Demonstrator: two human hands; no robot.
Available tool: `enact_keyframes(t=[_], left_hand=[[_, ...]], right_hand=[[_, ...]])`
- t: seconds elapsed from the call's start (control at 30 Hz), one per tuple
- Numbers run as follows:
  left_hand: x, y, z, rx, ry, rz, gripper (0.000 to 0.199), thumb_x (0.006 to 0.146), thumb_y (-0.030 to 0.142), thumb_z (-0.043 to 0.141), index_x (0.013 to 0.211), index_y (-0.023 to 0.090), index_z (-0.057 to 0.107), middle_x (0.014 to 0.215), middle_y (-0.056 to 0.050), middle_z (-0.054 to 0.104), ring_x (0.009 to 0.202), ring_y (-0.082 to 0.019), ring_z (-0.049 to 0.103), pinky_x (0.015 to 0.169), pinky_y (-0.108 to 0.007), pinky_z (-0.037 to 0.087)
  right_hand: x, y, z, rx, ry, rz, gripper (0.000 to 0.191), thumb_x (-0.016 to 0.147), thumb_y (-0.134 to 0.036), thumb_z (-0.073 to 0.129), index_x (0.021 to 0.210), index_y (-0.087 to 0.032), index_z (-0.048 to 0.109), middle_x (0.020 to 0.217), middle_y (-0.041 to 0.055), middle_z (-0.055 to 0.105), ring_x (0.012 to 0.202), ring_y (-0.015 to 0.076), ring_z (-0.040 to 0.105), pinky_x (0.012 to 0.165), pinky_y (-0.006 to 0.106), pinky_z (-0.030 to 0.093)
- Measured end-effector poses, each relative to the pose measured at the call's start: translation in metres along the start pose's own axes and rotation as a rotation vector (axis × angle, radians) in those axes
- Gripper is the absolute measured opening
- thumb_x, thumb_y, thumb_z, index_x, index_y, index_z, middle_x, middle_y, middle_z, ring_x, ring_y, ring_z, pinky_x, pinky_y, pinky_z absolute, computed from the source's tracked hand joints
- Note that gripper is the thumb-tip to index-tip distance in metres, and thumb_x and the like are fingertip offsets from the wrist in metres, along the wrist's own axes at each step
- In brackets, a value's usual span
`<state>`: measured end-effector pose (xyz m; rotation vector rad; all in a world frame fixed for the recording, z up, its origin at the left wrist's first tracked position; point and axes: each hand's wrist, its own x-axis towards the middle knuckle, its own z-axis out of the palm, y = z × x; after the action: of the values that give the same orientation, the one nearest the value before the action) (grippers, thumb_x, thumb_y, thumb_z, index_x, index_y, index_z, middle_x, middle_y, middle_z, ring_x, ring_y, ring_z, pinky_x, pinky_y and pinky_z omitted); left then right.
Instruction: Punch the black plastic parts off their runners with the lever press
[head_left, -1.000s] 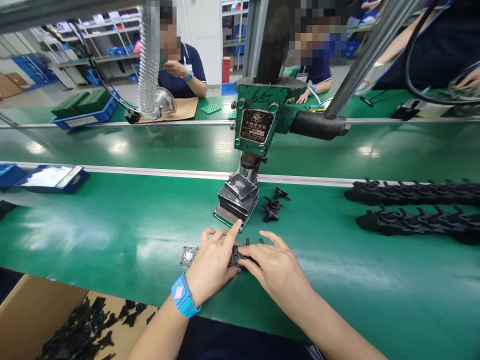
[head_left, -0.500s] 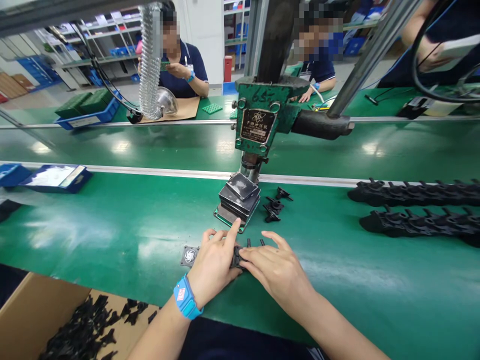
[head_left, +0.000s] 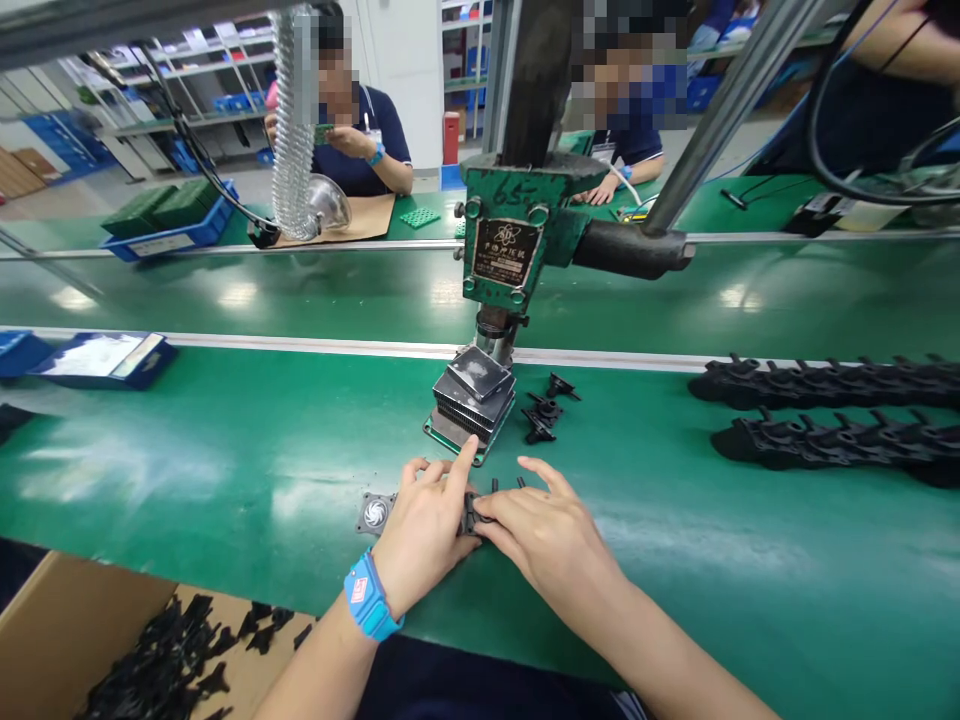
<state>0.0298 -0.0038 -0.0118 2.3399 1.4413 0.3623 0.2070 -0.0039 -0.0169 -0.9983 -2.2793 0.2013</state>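
My left hand (head_left: 426, 528), with a blue band at the wrist, is closed on a small black plastic part (head_left: 470, 514) low over the bench, its index finger stretched forward. From the other side my right hand (head_left: 553, 532) pinches the same part between thumb and fingers, index finger raised. Most of the part is hidden by the hands. Left of my left hand a square grey piece with a white swirl-shaped wheel (head_left: 374, 514) shows. Two short black pegs stick up just beyond my right fingers; I cannot tell what they belong to.
Ahead stands a green hand press (head_left: 504, 240) over a stack of metal blocks (head_left: 474, 390). Several black plastic parts (head_left: 546, 415) lie beside it. Rows of black parts (head_left: 832, 440) stand right. A cardboard box (head_left: 71, 640) of black parts is lower left. Co-workers sit opposite.
The view has shifted slightly, so the bench and press appear a little further left. Both hands keep their hold on the black part with hardly any movement.
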Motion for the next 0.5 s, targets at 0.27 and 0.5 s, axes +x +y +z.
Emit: enact_keyframes(t=[0.27,0.5], left_hand=[[0.0,-0.001,-0.0003,0.034,-0.023,-0.003,0.119,0.073,0.015,0.077,0.153,0.023,-0.011,0.103,-0.003,0.072,0.107,-0.028,0.06,0.098,-0.047,0.032],[-0.003,0.0024,-0.0036,-0.017,-0.025,0.007,0.088,0.072,0.018,0.08,0.145,0.023,0.032,0.116,-0.008,0.071,0.123,-0.031,0.052,0.102,-0.051,0.029]], right_hand=[[-0.0008,0.0019,-0.0004,-0.004,-0.001,0.04,0.004,0.091,-0.019,0.062,0.087,-0.021,0.064,0.073,-0.0047,0.068,0.063,0.0098,0.062,0.111,0.04,0.034],[-0.0008,0.0016,0.003,-0.059,-0.057,0.026,0.006,0.09,-0.019,0.062,0.085,-0.021,0.064,0.071,-0.0049,0.066,0.065,0.0096,0.062,0.112,0.04,0.033]])
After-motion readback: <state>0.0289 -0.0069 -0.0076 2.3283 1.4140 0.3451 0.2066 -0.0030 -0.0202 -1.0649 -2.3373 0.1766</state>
